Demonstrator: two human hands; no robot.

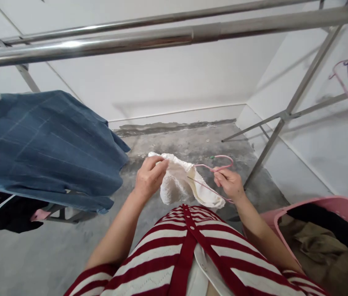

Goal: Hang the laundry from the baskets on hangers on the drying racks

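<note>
The left grip is clamped on a white cloth above the concrete floor; the right grip pinches a pink hanger across it. A loose pinch could drop the cloth, and the wire could snag it.
</note>
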